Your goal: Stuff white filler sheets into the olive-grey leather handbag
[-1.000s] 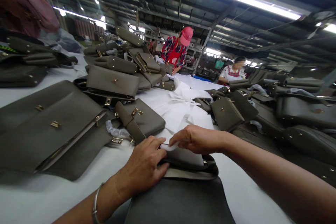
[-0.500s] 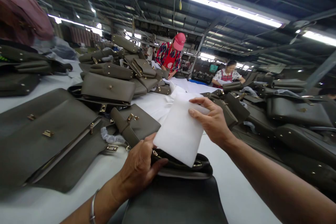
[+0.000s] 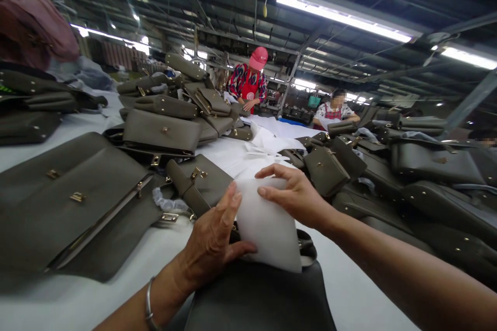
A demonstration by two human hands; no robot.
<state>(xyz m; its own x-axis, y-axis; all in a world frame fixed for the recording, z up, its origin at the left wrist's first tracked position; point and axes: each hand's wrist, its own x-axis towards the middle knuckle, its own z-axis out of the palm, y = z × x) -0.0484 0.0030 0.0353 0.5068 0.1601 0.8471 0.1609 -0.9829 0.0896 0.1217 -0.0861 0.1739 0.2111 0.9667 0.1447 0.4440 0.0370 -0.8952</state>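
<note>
A white foam sheet [image 3: 267, 227] stands at a tilt over the mouth of a dark olive handbag [image 3: 260, 300] in front of me. My right hand [image 3: 298, 196] pinches the sheet's top edge between thumb and fingers. Against its left edge rests my left hand [image 3: 212, 240], fingers stretched upward and thumb spread across the front of the sheet. The bag's flap lies toward me. Most of the bag's opening is hidden behind the sheet, so I cannot tell whether its lower edge is inside.
To the left lies a large olive bag [image 3: 93, 201] with gold clasps. Behind it rises a pile of bags [image 3: 163, 129], and another heap [image 3: 427, 191] fills the right side. Across the white-covered table are a person in a red cap [image 3: 248, 85] and a second person [image 3: 336, 111].
The foam sheet has moved down and stands steeper, now in front of the bag's zipped opening. My right hand has moved down and left with it. My left hand's fingers have straightened off the bag.
</note>
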